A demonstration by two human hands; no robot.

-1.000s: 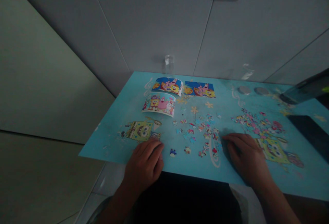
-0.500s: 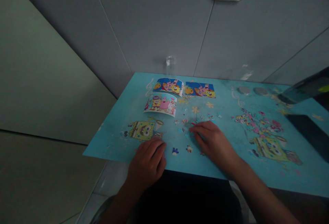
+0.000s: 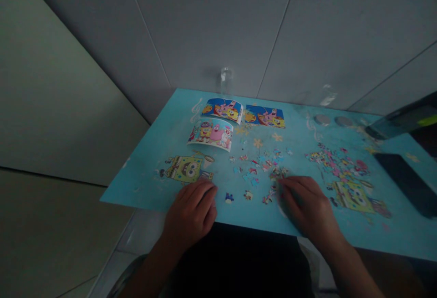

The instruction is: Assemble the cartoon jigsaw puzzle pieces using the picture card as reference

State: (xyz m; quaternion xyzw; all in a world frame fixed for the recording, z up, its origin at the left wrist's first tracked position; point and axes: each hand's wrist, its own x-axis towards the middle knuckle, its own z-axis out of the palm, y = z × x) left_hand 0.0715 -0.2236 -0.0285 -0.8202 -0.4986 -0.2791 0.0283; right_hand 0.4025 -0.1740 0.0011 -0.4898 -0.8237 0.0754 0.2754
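1. Your right hand lies palm down on the table at the near right edge of the loose puzzle pieces; a careless sweep from there could push pieces over the near edge of the table, which is close behind them.
2. The two stray pieces sit nearer the table edge than the main scatter, between your hands; I judge them the likeliest to be knocked off by a wrist or sleeve.
3. The light is dim and the pieces are small; picking the wrong one, or lifting two at once, looks like a real risk.
4. A second heap of pieces lies well to the right of the loose puzzle pieces; dragging your right hand outward could mix the two lots.
5. Right hand: fingers spread flat and relaxed, fingertips touching or just beside the nearest pieces; whether any piece is under the palm, you cannot tell from here.
6. Left hand: loosely curled, knuckles up, resting on the table to the left of the loose puzzle pieces; it holds nothing visible, though the curl hides its underside.
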